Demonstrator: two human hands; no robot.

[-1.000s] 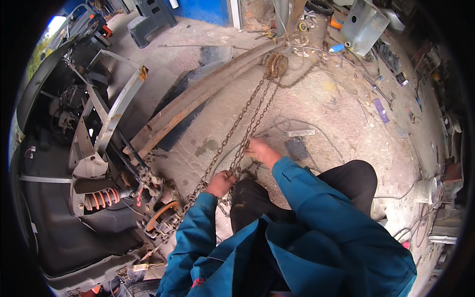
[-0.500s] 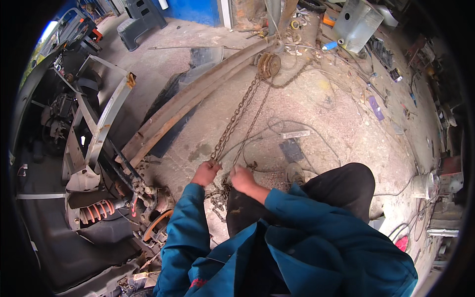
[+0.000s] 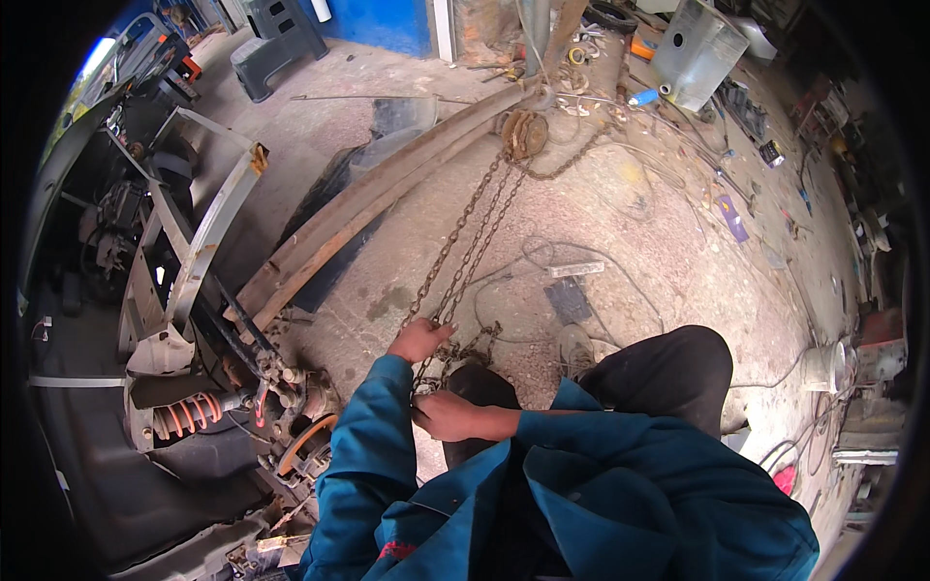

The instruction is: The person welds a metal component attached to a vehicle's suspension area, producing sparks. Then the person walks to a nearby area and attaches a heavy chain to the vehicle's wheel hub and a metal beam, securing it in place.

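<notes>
Several strands of rusty chain (image 3: 461, 221) stretch from a chain hoist (image 3: 524, 135) on the ground toward me. My left hand (image 3: 420, 341) is closed round the chain in front of my knee. Nearer my body, my right hand (image 3: 449, 416) grips a lower part of the chain, beside my bent left knee; its fingertips are partly hidden. Loose chain (image 3: 475, 347) lies bunched on the floor just beyond that knee. A further length of chain (image 3: 572, 160) trails from the hoist to the right.
A long rusty steel beam (image 3: 378, 198) slants toward the hoist. On the left stands a stripped vehicle frame (image 3: 208, 237) with an orange coil spring (image 3: 194, 414) and a brake disc (image 3: 308, 443). A thin cable (image 3: 630, 276) loops over the floor. A metal tank (image 3: 697, 53) stands at far right.
My right hand has drawn back toward my body and down from beside the left hand. The left hand has shifted slightly right. The chain strands now run closer together and straighter.
</notes>
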